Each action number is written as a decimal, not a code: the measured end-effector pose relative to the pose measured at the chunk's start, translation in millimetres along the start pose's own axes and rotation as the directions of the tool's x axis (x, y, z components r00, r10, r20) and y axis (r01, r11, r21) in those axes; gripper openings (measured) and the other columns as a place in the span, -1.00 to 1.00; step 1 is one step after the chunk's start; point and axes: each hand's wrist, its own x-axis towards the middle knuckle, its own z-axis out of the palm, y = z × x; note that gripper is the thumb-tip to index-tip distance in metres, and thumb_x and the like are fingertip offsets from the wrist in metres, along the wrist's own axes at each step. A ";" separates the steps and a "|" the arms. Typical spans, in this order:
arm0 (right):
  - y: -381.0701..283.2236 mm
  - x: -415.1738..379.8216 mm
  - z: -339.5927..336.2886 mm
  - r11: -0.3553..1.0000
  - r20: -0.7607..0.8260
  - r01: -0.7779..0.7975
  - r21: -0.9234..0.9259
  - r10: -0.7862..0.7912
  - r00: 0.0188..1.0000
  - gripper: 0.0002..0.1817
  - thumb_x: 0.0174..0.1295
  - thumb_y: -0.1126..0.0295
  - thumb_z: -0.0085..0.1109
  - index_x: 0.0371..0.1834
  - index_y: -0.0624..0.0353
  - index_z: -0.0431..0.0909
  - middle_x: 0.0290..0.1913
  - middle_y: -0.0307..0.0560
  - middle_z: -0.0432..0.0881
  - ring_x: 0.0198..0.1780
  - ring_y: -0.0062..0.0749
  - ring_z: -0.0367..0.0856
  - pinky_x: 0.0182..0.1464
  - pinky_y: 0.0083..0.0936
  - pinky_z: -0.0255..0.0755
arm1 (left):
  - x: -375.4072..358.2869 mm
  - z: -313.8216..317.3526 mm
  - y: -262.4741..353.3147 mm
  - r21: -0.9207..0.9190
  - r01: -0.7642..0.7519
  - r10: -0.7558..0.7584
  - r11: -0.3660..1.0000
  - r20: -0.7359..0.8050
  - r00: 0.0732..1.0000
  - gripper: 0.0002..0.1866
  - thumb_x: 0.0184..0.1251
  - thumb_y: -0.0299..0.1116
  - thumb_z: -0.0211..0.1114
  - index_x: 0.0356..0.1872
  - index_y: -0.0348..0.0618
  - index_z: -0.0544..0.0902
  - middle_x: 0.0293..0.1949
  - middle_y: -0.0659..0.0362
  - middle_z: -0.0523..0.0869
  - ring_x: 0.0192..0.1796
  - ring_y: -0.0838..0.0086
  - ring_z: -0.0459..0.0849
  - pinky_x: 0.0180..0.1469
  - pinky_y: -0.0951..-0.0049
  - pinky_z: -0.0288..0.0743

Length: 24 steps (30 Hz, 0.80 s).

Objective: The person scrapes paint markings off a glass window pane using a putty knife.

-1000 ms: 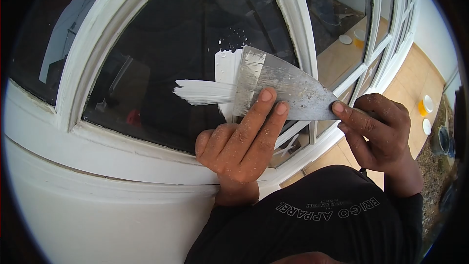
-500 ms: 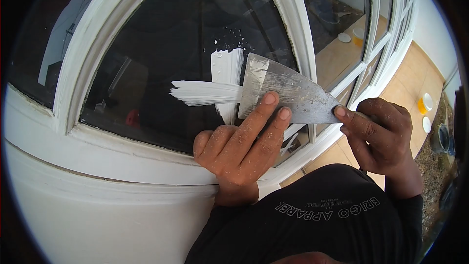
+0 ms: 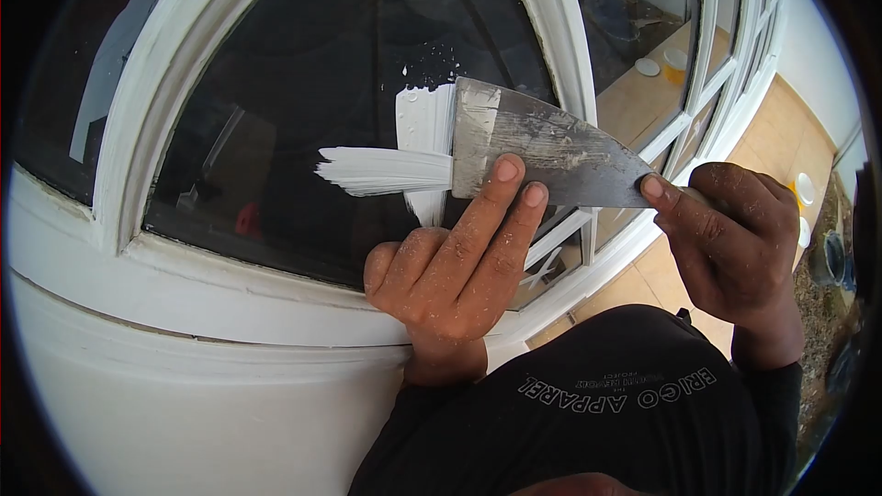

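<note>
My right hand (image 3: 735, 248) is closed around the handle end of a putty knife, its thumb at the narrow end of the blade. The wide metal putty knife (image 3: 570, 147) has pale residue near its broad edge, which meets white paint strokes on the dark glass pane (image 3: 276, 110). One white stroke (image 3: 381, 171) runs sideways and crosses an upright white stroke (image 3: 423, 119). With index and middle fingers stretched out, my left hand (image 3: 450, 285) touches the blade's face; its other fingers are bent. Most of the handle is hidden by my right hand.
A white window frame (image 3: 230, 280) borders the glass, with more panes to the right. On the tiled floor (image 3: 781, 142) at right stand a yellow-and-white tub (image 3: 804, 188) and a white lid (image 3: 805, 233). A dark bucket (image 3: 831, 257) sits beyond the tiles.
My right hand has moved slightly up and right, and the blade has tilted, its broad edge now a little higher on the glass. My left hand stays nearly in place.
</note>
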 end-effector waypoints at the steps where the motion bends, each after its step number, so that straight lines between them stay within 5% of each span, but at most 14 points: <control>1: 0.0 1.0 -0.8 1.000 0.003 0.008 -0.007 -0.007 1.000 -0.52 0.01 0.60 0.44 0.09 0.14 0.76 -0.45 -0.14 0.53 -0.56 -0.42 0.48 -0.52 -0.48 0.34 | -0.3 0.4 0.6 -0.002 0.007 -0.007 1.000 -0.004 1.000 -0.78 0.25 -0.22 0.49 -0.09 0.12 0.85 -0.04 0.26 0.88 -0.61 0.68 0.39 -0.52 0.56 0.01; 24: 5.4 9.6 -11.3 0.991 -0.001 0.089 -0.102 -0.089 0.996 -0.52 0.02 0.55 0.45 0.11 0.09 0.76 -0.47 -0.15 0.51 -0.53 -0.41 0.50 -0.49 -0.45 0.34 | 0.4 0.5 0.7 0.024 0.010 -0.010 1.000 0.011 1.000 -0.80 0.28 -0.23 0.48 -0.10 0.12 0.85 -0.05 0.31 0.88 -0.60 0.69 0.37 -0.51 0.56 0.01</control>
